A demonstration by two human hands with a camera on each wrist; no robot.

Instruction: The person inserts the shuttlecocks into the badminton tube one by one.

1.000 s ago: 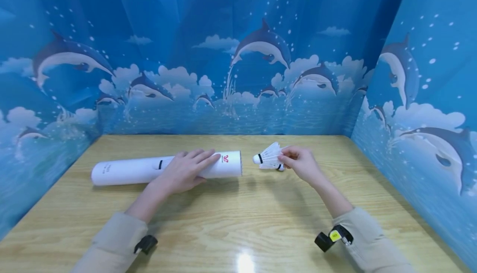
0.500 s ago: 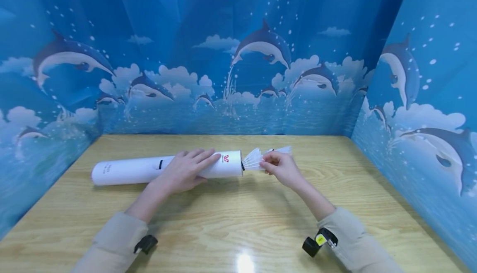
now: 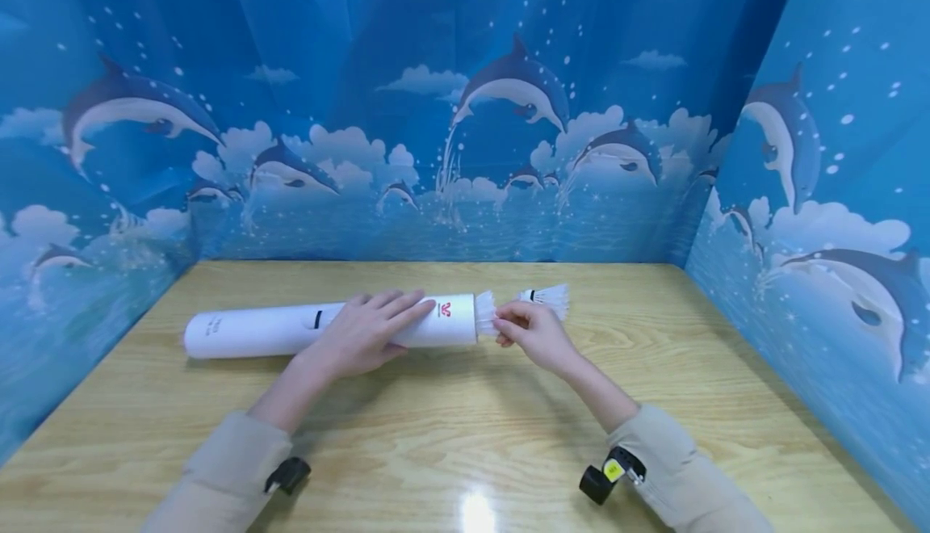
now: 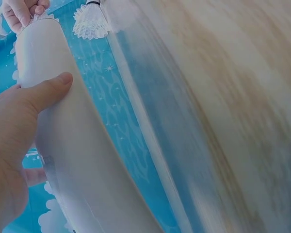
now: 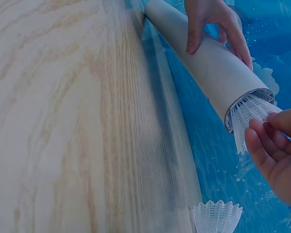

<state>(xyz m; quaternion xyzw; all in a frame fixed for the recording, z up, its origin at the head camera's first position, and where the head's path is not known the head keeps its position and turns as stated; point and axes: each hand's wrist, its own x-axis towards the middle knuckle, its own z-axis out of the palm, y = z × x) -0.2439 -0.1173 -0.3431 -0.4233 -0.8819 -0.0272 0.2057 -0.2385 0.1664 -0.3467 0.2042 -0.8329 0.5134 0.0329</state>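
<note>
A long white shuttlecock tube (image 3: 247, 331) lies on its side across the table, its mouth facing right. My left hand (image 3: 366, 335) lies over the tube near that end and grips it, the thumb (image 4: 56, 90) along one side. At the mouth, my right hand (image 3: 538, 335) pinches the feathered skirt of a white shuttlecock (image 5: 247, 114) between thumb and fingertips. Its cork is hidden inside the tube, and only the skirt's wide end sticks out. Behind the right hand rests a second shuttlecock (image 3: 552, 299), partly covered by that hand in the head view.
The wooden table (image 3: 450, 436) reaches back to a blue dolphin-print curtain (image 3: 363, 218), which also rises at the left and right sides. Dark wrist devices sit on both sleeves, such as the black one (image 3: 291, 475) at the left.
My right hand has carried the shuttlecock leftward from open air, cork first, into the tube's mouth. The left hand stays on the tube, which has shifted very slightly right. The second shuttlecock now shows more.
</note>
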